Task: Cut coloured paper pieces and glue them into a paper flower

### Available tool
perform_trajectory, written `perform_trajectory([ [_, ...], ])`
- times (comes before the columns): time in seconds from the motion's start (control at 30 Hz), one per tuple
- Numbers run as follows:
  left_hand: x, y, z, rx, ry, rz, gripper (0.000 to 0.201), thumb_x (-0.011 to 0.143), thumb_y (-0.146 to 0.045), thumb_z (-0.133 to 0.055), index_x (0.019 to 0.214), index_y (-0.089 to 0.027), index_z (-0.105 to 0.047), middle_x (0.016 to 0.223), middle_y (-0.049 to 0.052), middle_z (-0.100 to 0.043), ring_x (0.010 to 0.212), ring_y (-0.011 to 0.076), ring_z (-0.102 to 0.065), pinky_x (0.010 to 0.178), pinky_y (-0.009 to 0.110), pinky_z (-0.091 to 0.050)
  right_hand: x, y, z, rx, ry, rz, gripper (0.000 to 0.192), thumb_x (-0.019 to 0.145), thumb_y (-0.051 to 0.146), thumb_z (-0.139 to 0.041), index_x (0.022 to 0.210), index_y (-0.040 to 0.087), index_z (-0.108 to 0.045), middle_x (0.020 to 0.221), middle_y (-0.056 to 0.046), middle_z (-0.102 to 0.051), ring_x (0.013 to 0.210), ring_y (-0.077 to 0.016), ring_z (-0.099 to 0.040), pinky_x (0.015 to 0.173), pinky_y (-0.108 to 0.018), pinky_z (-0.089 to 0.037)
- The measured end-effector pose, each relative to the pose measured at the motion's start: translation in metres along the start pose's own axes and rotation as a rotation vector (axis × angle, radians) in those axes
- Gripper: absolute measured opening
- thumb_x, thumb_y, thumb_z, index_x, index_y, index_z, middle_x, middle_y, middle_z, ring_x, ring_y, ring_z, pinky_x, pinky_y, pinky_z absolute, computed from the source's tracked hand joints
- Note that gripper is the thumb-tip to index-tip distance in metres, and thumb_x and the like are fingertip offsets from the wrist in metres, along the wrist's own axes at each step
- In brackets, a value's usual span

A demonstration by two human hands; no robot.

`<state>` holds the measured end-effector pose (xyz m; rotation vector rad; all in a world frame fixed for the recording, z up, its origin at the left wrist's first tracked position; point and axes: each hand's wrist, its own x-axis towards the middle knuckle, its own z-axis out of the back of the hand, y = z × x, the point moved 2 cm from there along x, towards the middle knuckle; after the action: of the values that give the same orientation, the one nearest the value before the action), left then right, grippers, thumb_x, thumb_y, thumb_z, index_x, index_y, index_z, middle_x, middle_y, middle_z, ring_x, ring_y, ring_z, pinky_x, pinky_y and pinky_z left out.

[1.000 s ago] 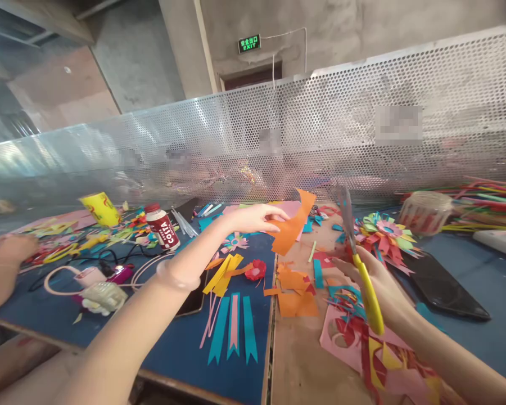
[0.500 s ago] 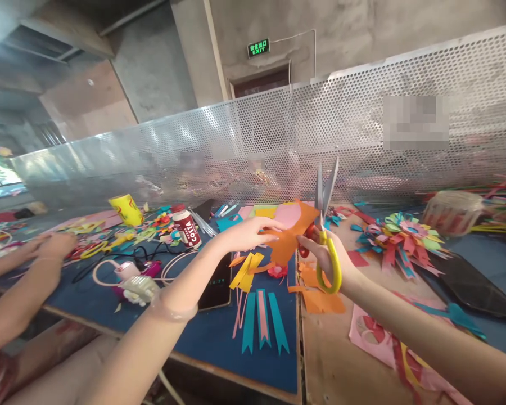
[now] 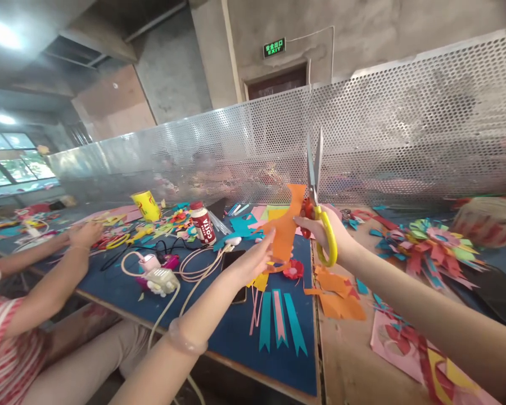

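My left hand pinches the lower edge of an orange paper piece held upright above the table. My right hand grips yellow-handled scissors with the blades pointing up and slightly apart, right beside the paper's upper right edge. Below them on the blue mat lie teal and pink ribbon-shaped strips, yellow strips and a small red paper flower. Orange scraps lie on the bare wooden board to the right.
Another person sits at the left, hands among paper scraps. A Costa bottle, a yellow cup, cables and a white charger lie on the mat. A multicoloured paper flower and a black tray sit right. A perforated metal screen backs the table.
My right hand brought the scissors from low on the right up to the orange paper, blades now pointing up. My left hand drew the paper closer and turned it upright. The view shifted left.
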<state>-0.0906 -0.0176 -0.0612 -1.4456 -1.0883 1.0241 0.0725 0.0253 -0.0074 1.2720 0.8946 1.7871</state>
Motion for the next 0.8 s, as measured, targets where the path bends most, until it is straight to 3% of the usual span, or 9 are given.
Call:
perform_trajectory([
  [0.07, 0.007, -0.004, -0.007, -0.156, 0.060, -0.050, 0.047, 0.080, -0.051, -0.048, 0.114, -0.019, -0.054, 0.108, 0.011, -0.060, 0.083, 0.0155, -0.060, 0.059, 0.022, -0.043, -0.001, 0.004, 0.001, -0.037, 0.025, -0.007, 0.019, 0.065, 0.029, -0.056, 0.057, 0.019, -0.042, 0.050, 0.005, -0.044, 0.047, -0.0102, -0.041, 0.049, -0.025, -0.033],
  [0.13, 0.013, -0.008, -0.010, -0.207, 0.038, -0.121, 0.042, 0.079, -0.042, -0.055, 0.115, -0.021, -0.053, 0.109, 0.009, -0.060, 0.084, 0.0146, -0.059, 0.063, 0.022, -0.044, -0.001, 0.006, 0.003, -0.050, 0.068, -0.025, 0.016, 0.063, 0.029, -0.057, 0.062, 0.019, -0.044, 0.055, 0.005, -0.046, 0.051, -0.0107, -0.043, 0.050, -0.025, -0.033],
  [0.3, 0.027, -0.007, -0.012, -0.101, -0.016, -0.207, 0.041, 0.068, -0.024, -0.069, 0.107, -0.018, -0.058, 0.106, 0.009, -0.063, 0.089, 0.0183, -0.060, 0.071, 0.027, -0.047, -0.002, 0.001, 0.012, -0.012, 0.107, -0.038, 0.017, 0.064, 0.029, -0.056, 0.074, 0.017, -0.051, 0.065, 0.002, -0.050, 0.062, -0.0128, -0.048, 0.058, -0.025, -0.037],
  [0.4, 0.041, -0.006, -0.012, -0.025, -0.113, -0.257, 0.037, 0.068, -0.028, -0.069, 0.102, -0.017, -0.061, 0.106, 0.010, -0.063, 0.092, 0.0194, -0.060, 0.075, 0.030, -0.048, -0.007, -0.011, 0.021, -0.075, 0.033, -0.101, 0.021, 0.069, 0.035, -0.054, 0.078, 0.016, -0.052, 0.074, -0.001, -0.055, 0.067, -0.0150, -0.052, 0.063, -0.028, -0.040],
  [0.53, 0.068, -0.004, -0.012, -0.040, -0.262, -0.320, 0.033, 0.071, -0.035, -0.064, 0.099, -0.017, -0.060, 0.103, 0.008, -0.065, 0.087, 0.0178, -0.062, 0.071, 0.028, -0.049, -0.023, -0.037, 0.031, -0.188, -0.056, -0.203, 0.041, 0.072, 0.050, -0.051, 0.096, 0.016, -0.049, 0.091, -0.007, -0.056, 0.079, -0.0203, -0.054, 0.070, -0.033, -0.042],
  [0.67, 0.079, 0.001, -0.009, 0.059, -0.465, -0.333, 0.030, 0.074, -0.044, -0.059, 0.085, -0.017, -0.058, 0.084, 0.006, -0.065, 0.074, 0.0159, -0.062, 0.063, 0.027, -0.048, -0.045, -0.058, 0.036, -0.265, -0.062, -0.254, 0.047, 0.071, 0.054, -0.051, 0.101, 0.018, -0.044, 0.104, -0.010, -0.050, 0.090, -0.0237, -0.051, 0.074, -0.036, -0.042],
  [0.8, 0.065, 0.008, -0.006, 0.319, -0.614, -0.350, 0.040, 0.075, -0.056, -0.051, 0.061, -0.018, -0.051, 0.056, 0.001, -0.057, 0.057, 0.0134, -0.055, 0.056, 0.026, -0.044, -0.063, -0.060, 0.036, -0.322, -0.008, -0.260, 0.037, 0.072, 0.055, -0.050, 0.082, 0.020, -0.043, 0.081, -0.003, -0.050, 0.079, -0.0211, -0.050, 0.070, -0.033, -0.042],
])
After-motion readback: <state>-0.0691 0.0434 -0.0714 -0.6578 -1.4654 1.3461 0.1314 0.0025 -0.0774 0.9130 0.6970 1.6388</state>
